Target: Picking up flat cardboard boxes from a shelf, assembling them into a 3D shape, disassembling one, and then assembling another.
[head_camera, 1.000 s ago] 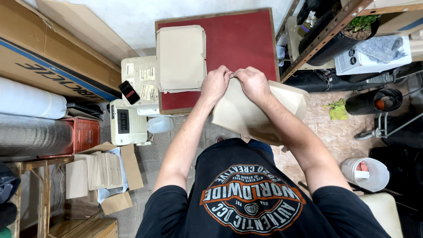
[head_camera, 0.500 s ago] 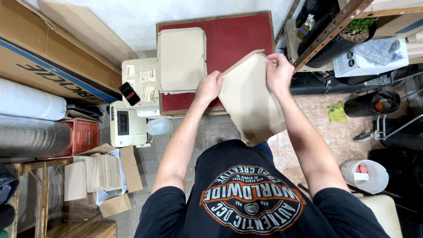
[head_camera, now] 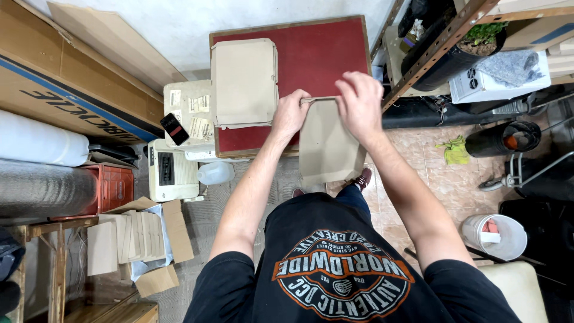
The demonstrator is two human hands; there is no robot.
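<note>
I hold a flat beige cardboard piece (head_camera: 327, 146) by its top edge over the front of a red-topped table (head_camera: 317, 51). My left hand (head_camera: 290, 113) pinches the top left corner. My right hand (head_camera: 360, 104) grips the top right part. The piece hangs down past the table's front edge. A stack of similar flat cardboard pieces (head_camera: 244, 81) lies on the table's left side, beside my left hand.
A beige box (head_camera: 188, 110) with a black phone (head_camera: 174, 128) sits left of the table. A white machine (head_camera: 170, 170), a plastic jug (head_camera: 215, 173), a red crate (head_camera: 110, 188) and loose cardboard (head_camera: 128, 242) fill the left. Shelving (head_camera: 442, 45) and a white bucket (head_camera: 496, 236) stand right.
The cardboard piece went from a bulging, half-open shape at my front to a flat sheet lifted up and forward to the table edge. Both hands moved to its top edge.
</note>
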